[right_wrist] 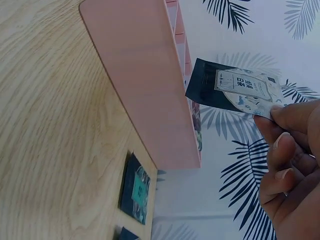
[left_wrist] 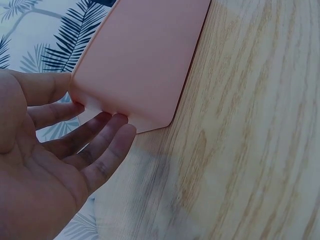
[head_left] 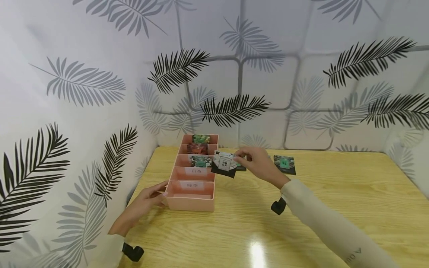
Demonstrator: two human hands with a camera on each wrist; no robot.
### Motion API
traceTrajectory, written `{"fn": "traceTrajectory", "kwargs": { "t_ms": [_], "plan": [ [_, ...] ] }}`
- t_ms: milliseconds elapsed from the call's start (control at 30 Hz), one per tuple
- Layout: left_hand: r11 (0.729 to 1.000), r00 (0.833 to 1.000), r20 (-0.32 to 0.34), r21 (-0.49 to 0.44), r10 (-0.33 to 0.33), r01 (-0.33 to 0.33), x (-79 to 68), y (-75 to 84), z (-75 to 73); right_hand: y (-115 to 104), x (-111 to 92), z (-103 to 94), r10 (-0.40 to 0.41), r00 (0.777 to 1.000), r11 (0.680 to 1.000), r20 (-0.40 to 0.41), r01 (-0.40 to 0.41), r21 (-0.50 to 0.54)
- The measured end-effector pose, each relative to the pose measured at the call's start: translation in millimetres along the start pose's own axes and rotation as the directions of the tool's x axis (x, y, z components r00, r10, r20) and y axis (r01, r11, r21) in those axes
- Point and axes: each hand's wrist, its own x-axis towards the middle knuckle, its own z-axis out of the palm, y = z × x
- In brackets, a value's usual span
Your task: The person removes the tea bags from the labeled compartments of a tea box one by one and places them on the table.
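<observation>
In the head view my right hand (head_left: 255, 162) pinches a tea sachet (head_left: 223, 164) by one edge between thumb and fingertip. The sachet is black at its lower end, with a pale patterned part and a framed label, and is held up beside the pink compartment box (head_left: 191, 204). In the right wrist view the sachet (right_wrist: 235, 87) overlaps the box's rim. My left hand (head_left: 149, 201) is at the near left corner of the box. Its extended fingers (left_wrist: 107, 160) touch the box wall, seen in the left wrist view, with the thumb at the rim.
Three back compartments hold a green sachet (head_left: 201, 139), a red sachet (head_left: 197, 149) and a dark sachet with a green label (head_left: 201, 162). Paper labels mark the two nearest dividers. Another green-labelled sachet (head_left: 284, 163) lies on the wooden table (head_left: 335, 193). A patterned curtain (head_left: 268, 74) stands behind.
</observation>
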Motion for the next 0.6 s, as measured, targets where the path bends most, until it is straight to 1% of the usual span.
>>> {"fn": "traceTrajectory", "kwargs": {
  "t_ms": [133, 233, 333, 467, 533, 600],
  "plan": [
    [1.0, 1.0, -0.011, -0.001, -0.003, 0.003, -0.9, 1.2, 1.3, 8, -8, -1.9, 0.019, 1.0, 1.0, 0.008, -0.019, -0.006],
    [1.0, 1.0, -0.005, 0.012, 0.013, -0.013, -1.4, 0.9, 0.8, 14, -14, -2.0, 0.056, 0.998, 0.998, 0.037, -0.057, 0.008],
    [1.0, 1.0, -0.006, 0.012, 0.01, -0.01, -1.1, -0.1, 0.6, 18, -18, -2.2, 0.086, 0.994, 0.996, 0.068, -0.088, 0.031],
    [1.0, 1.0, -0.006, 0.001, 0.001, -0.001, -0.2, -1.8, 0.5, 25, -22, -1.9, 0.081, 0.992, 0.995, 0.098, -0.086, 0.049],
    [1.0, 1.0, -0.003, 0.0, 0.005, -0.005, -0.2, -2.8, 0.5, 29, -24, -1.6, 0.078, 0.99, 0.995, 0.117, -0.085, 0.053],
    [1.0, 1.0, -0.001, 0.0, 0.013, -0.013, 0.0, -3.2, 0.4, 33, -27, -0.9, 0.092, 0.985, 0.994, 0.143, -0.101, 0.053]
  ]
}}
